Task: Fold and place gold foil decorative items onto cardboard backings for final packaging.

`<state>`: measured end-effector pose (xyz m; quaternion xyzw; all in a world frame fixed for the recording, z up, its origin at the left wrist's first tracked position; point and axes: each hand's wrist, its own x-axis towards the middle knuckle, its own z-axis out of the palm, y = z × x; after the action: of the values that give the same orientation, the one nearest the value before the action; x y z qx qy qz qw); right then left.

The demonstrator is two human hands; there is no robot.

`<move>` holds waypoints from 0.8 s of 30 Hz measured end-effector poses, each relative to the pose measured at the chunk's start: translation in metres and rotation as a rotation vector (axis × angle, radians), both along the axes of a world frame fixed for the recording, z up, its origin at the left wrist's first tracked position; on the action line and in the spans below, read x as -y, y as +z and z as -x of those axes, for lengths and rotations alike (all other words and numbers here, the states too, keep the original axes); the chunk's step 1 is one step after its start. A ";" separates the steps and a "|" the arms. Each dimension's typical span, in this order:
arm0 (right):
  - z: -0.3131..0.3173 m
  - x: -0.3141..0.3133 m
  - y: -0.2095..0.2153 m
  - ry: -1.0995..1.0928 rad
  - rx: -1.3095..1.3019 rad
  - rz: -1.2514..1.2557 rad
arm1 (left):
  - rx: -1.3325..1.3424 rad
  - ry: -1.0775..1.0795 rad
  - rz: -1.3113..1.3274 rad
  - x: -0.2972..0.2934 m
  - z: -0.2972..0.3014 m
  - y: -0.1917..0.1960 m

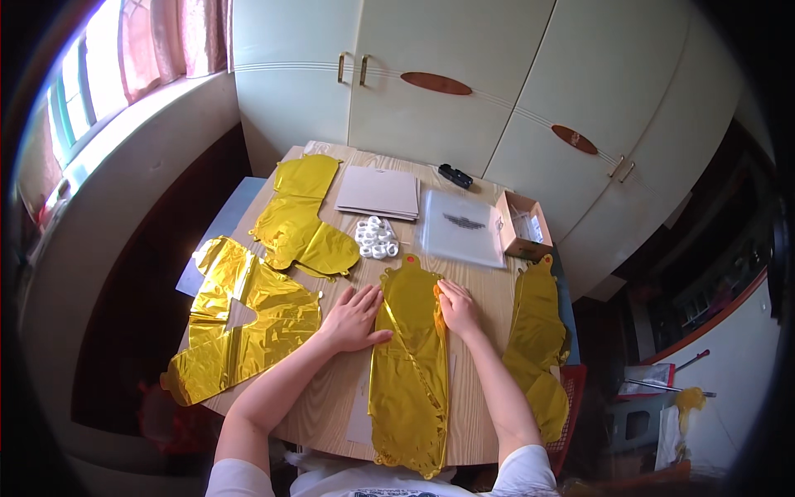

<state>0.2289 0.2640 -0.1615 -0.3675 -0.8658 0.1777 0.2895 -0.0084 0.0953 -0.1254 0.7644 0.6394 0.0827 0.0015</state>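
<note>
A long, flat gold foil balloon (406,356) lies lengthwise in front of me, with a diagonal crease and a small red spot on its top tab. My left hand (352,321) rests flat at its upper left edge, fingers stretched out and thumb apart, holding nothing. At the opposite edge, my right hand (458,308) presses down with its fingers together over a crumpled orange cloth (440,311). Most of that cloth is hidden under the hand. Part of a pale sheet (358,418) shows beneath the balloon.
More flat gold foil balloons lie at far left (302,219), near left (240,323) and right (538,356). Behind are white rolls (377,238), grey cards (378,192), clear plastic bags (455,228), an open box (524,225) and a black object (455,176). Cabinets (447,50) border the table.
</note>
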 end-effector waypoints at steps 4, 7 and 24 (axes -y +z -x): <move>0.003 0.001 -0.006 0.042 0.029 -0.013 | 0.015 0.005 -0.042 0.001 0.002 -0.007; 0.004 0.003 -0.007 0.038 0.039 -0.005 | 0.019 0.011 -0.045 0.002 0.002 -0.008; -0.001 0.006 -0.009 0.018 -0.087 0.010 | 0.209 0.123 -0.175 -0.068 0.041 0.030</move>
<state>0.2304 0.2580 -0.1700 -0.3530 -0.8549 0.2005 0.3232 -0.0496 0.1637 -0.0949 0.7081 0.6719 0.2171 -0.0035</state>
